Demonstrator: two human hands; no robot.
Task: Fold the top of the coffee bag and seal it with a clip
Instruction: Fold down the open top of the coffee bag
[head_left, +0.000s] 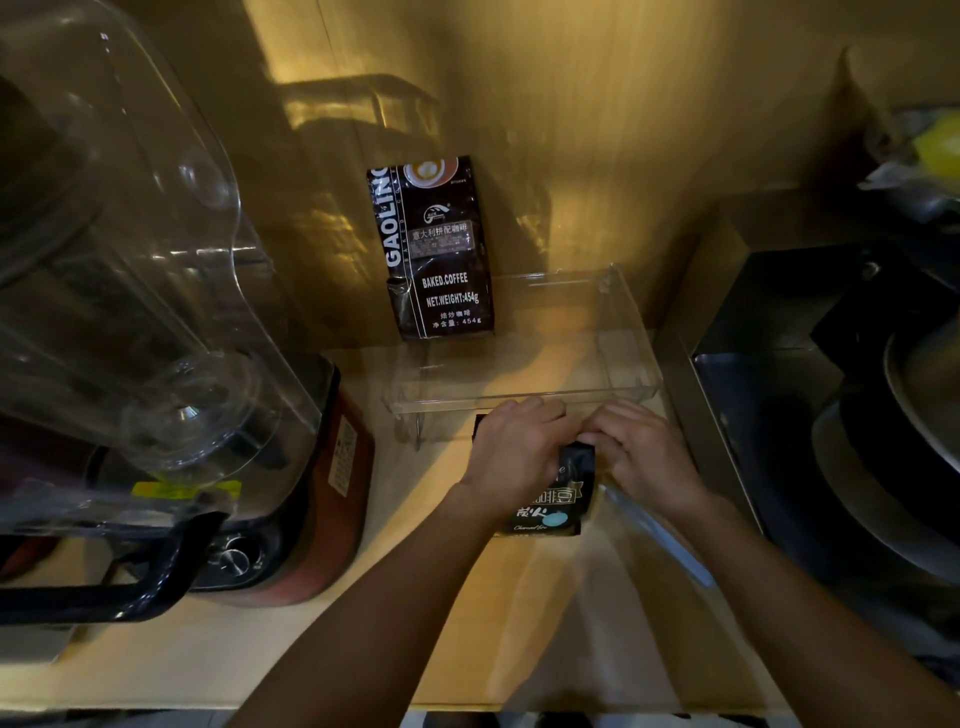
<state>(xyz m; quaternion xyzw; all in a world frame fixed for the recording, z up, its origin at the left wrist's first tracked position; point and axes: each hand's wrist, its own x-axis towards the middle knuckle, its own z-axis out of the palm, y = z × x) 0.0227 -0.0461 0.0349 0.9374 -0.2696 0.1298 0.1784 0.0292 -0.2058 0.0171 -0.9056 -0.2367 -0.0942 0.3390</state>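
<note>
A small black coffee bag (555, 501) with white lettering and a pale blue dot lies flat on the wooden counter (218, 654), its top end pointing away from me. My left hand (514, 452) and my right hand (641, 457) both press on the bag's top end, fingers curled over it and nearly touching each other. The top edge itself is hidden under my fingers. A long clear strip, possibly the clip (657, 535), lies on the counter just right of the bag, below my right wrist.
A second, larger dark coffee bag (439, 249) marked GAOLIN leans upright against the back wall. A clear plastic tray (524, 353) stands right behind my hands. A blender with a clear jar (156, 332) fills the left. Dark metal equipment (831, 405) borders the right.
</note>
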